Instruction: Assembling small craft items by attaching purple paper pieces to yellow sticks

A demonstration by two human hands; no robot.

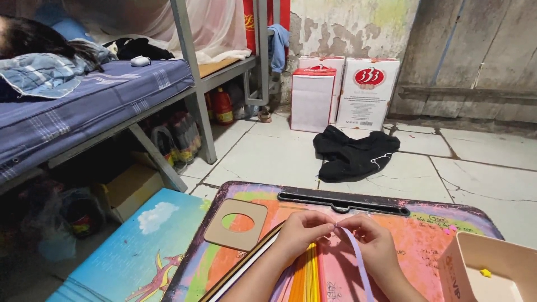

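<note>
Fingers of left hand (302, 230) and right hand (373, 241) pinched together on lilac paper strip (358, 258), wrists low over clipboard (313, 201)

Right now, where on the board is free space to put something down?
Free: the board right of the right hand, up to the beige box; also the strip between the cardboard ring template and the black clip. Crowded: under both hands, where the left hand and paper strips lie.
</note>
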